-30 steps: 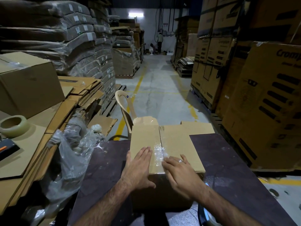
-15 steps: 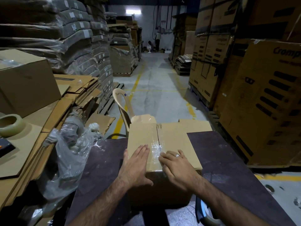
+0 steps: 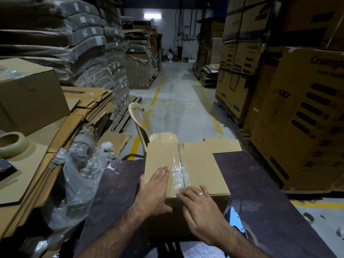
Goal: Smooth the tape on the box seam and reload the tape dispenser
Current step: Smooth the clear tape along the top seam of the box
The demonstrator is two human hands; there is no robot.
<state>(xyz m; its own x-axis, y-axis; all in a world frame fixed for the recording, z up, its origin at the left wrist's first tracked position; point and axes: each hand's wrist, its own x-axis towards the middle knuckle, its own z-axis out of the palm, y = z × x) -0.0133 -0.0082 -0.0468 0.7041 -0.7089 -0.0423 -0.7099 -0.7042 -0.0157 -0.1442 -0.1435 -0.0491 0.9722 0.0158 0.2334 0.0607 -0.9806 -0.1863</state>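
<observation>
A closed cardboard box stands on a dark table in front of me. Clear tape runs along its top seam and looks wrinkled near the front edge. My left hand lies flat on the box top, just left of the tape. My right hand, with a ring, presses flat over the front edge where the seam ends. A tape dispenser with a blue metal plate lies on the table beside my right wrist, partly hidden. A roll of tape sits on flattened cardboard at the far left.
Crumpled clear plastic hangs off the table's left side. Flattened cartons and a large box are stacked on the left. A plastic chair stands behind the box. Tall printed cartons line the right; an aisle runs ahead.
My right hand has slid back toward me along the seam to the box's front edge. My left hand has shifted slightly back and stays flat on the top.
</observation>
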